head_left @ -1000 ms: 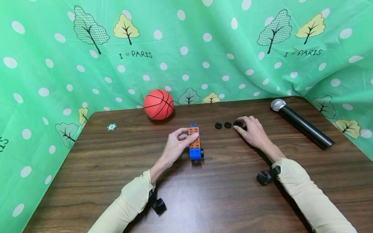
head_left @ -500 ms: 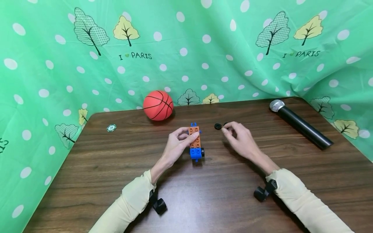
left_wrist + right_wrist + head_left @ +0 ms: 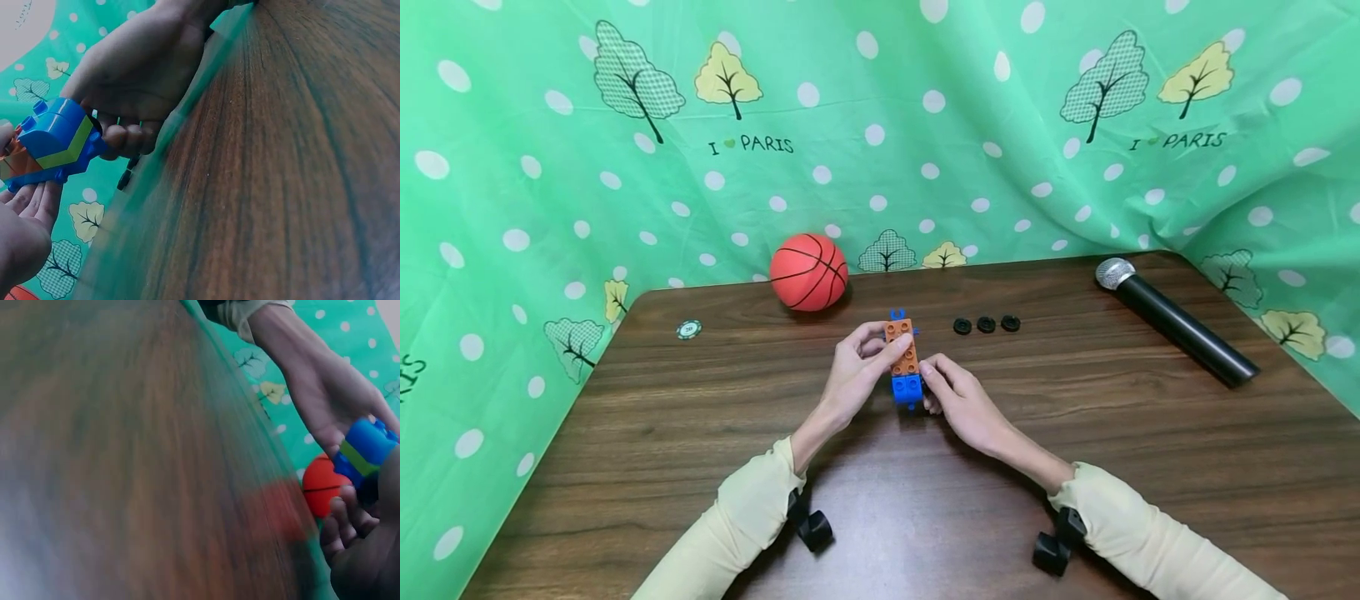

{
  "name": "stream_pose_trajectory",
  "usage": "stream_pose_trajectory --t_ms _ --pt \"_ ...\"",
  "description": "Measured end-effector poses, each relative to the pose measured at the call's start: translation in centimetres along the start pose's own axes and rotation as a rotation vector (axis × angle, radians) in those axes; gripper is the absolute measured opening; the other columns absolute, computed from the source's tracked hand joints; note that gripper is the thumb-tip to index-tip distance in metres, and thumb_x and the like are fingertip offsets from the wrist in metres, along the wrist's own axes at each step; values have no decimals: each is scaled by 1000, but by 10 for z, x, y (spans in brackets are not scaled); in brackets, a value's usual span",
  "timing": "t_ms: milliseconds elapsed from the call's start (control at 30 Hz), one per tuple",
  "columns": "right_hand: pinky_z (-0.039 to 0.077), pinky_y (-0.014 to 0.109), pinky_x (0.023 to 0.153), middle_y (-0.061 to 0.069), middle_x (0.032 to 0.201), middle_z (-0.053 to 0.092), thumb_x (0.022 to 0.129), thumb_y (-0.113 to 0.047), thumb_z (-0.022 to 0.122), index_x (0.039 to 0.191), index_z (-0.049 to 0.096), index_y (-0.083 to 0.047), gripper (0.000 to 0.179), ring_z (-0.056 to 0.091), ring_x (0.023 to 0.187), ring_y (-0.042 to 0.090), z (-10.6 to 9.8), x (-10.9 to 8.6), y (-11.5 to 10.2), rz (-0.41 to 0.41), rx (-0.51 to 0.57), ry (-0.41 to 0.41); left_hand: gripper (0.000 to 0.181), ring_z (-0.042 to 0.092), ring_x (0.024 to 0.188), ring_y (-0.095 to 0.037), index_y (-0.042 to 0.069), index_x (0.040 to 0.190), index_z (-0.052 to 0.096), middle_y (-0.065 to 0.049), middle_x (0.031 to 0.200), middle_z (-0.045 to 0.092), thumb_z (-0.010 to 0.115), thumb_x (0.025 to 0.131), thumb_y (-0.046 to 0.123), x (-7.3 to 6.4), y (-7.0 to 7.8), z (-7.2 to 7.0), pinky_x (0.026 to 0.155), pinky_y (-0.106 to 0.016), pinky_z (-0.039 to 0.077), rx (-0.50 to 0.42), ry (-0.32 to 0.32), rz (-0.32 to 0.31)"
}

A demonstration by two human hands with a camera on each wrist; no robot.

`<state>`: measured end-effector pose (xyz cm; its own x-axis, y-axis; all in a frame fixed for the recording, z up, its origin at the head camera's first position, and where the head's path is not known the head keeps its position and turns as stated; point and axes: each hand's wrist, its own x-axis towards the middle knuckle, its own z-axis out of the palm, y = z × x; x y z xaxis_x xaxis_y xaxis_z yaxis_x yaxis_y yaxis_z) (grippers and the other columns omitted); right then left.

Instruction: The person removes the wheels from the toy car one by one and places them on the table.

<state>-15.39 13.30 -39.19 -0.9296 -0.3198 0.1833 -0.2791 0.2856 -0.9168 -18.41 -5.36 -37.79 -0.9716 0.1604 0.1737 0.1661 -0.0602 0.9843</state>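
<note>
My left hand (image 3: 852,373) holds a toy block car (image 3: 907,388) above the table, thumb on its orange studded top. The car has a blue end block and a blue hook; a yellow-green stripe shows along its side in the left wrist view. My right hand (image 3: 968,410) pinches at the car's right side near the blue end, where a black wheel (image 3: 369,490) sits partly hidden by the fingers. Three loose black wheels (image 3: 987,325) lie in a row on the table, beyond my right hand.
A red ball with black basketball lines (image 3: 809,272) stands at the table's back edge. On the right lies a black microphone (image 3: 1183,323) with a silver head. A small round chip (image 3: 688,330) lies at the far left. A green printed cloth (image 3: 880,158) hangs behind the table.
My right hand has moved left and nearer from the row of loose wheels to the car's side. All three loose wheels show again. The left hand has tilted the car slightly.
</note>
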Motion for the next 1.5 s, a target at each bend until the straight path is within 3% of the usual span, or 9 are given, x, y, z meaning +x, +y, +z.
stream_pose_trajectory --t_ms 200,467,633,767,933,1067,1300,1500 --pt "51 27 68 10 81 59 113 -12 43 114 52 4 19 56 74 17 7 -1 -1 16 84 87 44 70 90 -14 -1 133 61 -13 102 75 71 98 23 -1 0 1 88 -33 57 -8 21 -24" --pt "51 26 69 12 81 60 113 -14 42 116 46 3 18 58 73 17 8 4 -2 34 134 163 39 72 100 -21 -1 130 63 -13 103 73 71 97 17 -5 -1 4 91 -32 55 8 -105 -21" --pt "51 27 69 13 81 58 114 -18 38 119 44 2 22 56 73 18 11 5 -5 74 196 143 36 72 100 -21 -3 128 63 -15 104 74 70 98 15 -4 0 6 87 -29 55 -12 -85 -9" --pt "50 27 70 12 83 58 115 -19 37 119 47 3 24 55 76 18 14 5 -5 73 178 144 35 70 93 -14 -4 127 63 -14 104 74 70 98 15 -5 0 7 79 -25 54 -18 -58 -15" --pt "52 27 73 10 85 62 113 -19 43 118 56 2 24 58 80 19 13 5 -2 3 82 187 32 67 85 -10 -3 125 64 -12 101 74 68 100 17 -3 -2 6 73 -24 54 -35 -59 -17" --pt "47 27 68 8 80 63 111 -19 49 113 62 -3 20 56 73 17 11 5 1 -85 -42 228 32 68 85 -12 -3 125 64 -14 103 74 66 102 19 -3 -1 5 73 -27 56 -63 -79 -20" --pt "39 25 56 -2 71 58 105 -8 58 101 58 -7 4 49 62 9 7 7 8 -285 -184 269 37 69 86 -12 -5 128 64 -16 107 74 65 103 22 -5 3 5 75 -27 56 -65 -106 -33" --pt "39 23 49 -7 71 53 96 -1 60 97 54 -7 9 46 59 4 2 9 12 -440 -282 239 38 70 91 -14 -4 128 66 -16 108 75 67 101 22 -7 3 3 80 -27 55 -2 -107 -28"
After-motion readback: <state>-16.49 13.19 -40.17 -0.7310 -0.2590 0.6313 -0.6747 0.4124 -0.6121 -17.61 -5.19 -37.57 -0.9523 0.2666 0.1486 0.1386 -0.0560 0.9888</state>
